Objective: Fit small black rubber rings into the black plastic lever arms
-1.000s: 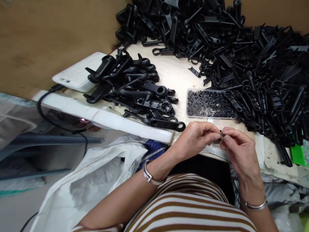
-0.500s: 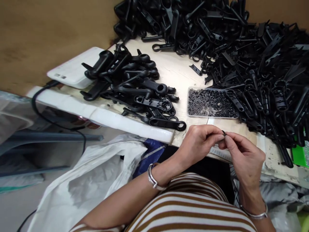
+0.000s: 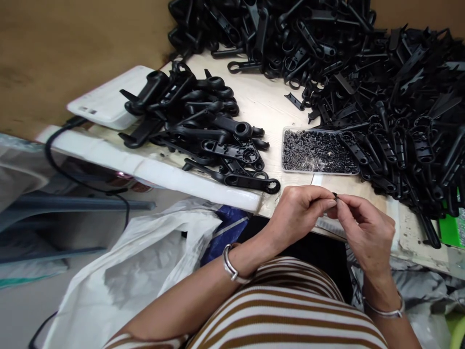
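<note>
Both hands meet at the fingertips near the table's front edge, just below a clear tray [image 3: 318,173] full of tiny black pieces. Pinched in my left hand [image 3: 298,213] is a small black part [image 3: 334,196], mostly covered by fingers. The fingertips of my right hand [image 3: 365,232] close on the same part from the other side. Its exact shape is too small to tell. To the left of the hands lies a pile of black plastic arms [image 3: 250,182], some with round ring ends.
A large heap of black parts [image 3: 261,39] spreads across the back and right of the table [image 3: 254,99]. A white box [image 3: 112,99] with a black cable stands at the left. White foam [image 3: 156,177] lines the front edge; a green item [image 3: 449,230] sits far right.
The view has shifted slightly. My right hand has moved a little to the left and turned slightly, while both hands keep their pinch on the small black part.
</note>
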`<state>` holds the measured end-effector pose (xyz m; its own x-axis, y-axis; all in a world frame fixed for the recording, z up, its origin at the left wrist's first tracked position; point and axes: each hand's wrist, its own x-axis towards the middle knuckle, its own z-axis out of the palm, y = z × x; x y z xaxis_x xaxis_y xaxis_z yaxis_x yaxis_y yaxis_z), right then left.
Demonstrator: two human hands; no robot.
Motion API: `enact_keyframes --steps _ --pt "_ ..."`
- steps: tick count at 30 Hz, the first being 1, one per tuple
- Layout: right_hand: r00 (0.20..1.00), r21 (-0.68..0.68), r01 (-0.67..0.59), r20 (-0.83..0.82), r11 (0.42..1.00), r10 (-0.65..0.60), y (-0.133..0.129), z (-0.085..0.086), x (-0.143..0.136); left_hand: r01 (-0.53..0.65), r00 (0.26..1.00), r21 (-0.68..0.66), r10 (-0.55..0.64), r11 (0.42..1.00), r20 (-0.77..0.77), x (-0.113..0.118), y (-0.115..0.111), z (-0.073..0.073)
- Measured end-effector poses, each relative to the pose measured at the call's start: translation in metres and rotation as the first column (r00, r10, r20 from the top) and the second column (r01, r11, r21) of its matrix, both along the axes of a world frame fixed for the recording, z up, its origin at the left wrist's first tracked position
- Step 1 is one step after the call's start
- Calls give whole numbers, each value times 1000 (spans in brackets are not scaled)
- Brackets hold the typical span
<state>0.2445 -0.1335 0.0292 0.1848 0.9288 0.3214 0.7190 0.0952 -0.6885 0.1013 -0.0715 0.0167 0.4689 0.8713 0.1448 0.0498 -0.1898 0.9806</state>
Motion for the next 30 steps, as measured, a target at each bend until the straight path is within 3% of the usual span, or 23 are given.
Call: enact_keyframes --steps 3,5,7,10,16,20,24,26,30 --pt "1000 -21 3 4 1000 -3 -1 0 8 7 990 279 32 960 -135 -8 2 0" --pt "998 -35 50 35 998 -48 -3 -2 18 31 961 499 112 866 -254 -15 2 -2" --pt "992 -41 79 99 996 -74 -6 -5 26 94 915 617 177 781 -362 -19 1 -8" --pt "979 -56 24 205 998 -12 -8 -8 31 143 877 630 196 764 -438 -18 -1 -20" --pt "953 -42 -38 298 998 49 -6 -10 22 74 907 646 218 760 -361 -11 -8 -33" --pt "957 -67 -12 289 998 31 -11 -7 29 43 933 719 230 694 -277 -13 -12 -37" --pt "955 -104 32 295 994 0 -23 -7 38 101 962 785 142 612 -235 -16 -16 -39" --pt "955 -109 41 297 993 -6 -27 -8 38 81 968 777 138 625 -211 -16 -18 -39" --pt "954 -75 10 300 997 13 -26 -8 29 -25 969 710 191 704 -156 -12 -20 -41"
